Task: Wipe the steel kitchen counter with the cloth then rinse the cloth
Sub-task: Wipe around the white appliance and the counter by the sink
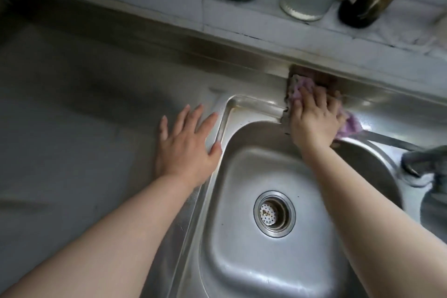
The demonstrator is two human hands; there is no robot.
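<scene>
The right hand (pixel 314 118) is pressing a purple cloth (pixel 300 88) onto the steel counter (pixel 96 104) behind the sink (pixel 242 152), fingers seemingly straight. The left hand (pixel 186 143) is resting spread flat beside it.

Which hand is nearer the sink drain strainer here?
Roughly even, the left perhaps slightly. Left hand lies flat on the counter beside the sink's left rim, up-left of the drain strainer; right hand presses the purple cloth beyond the far rim.

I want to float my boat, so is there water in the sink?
Empty. The sink shows bare steel down to the drain, whose strainer holes are uncovered, with no pooled water.
</scene>
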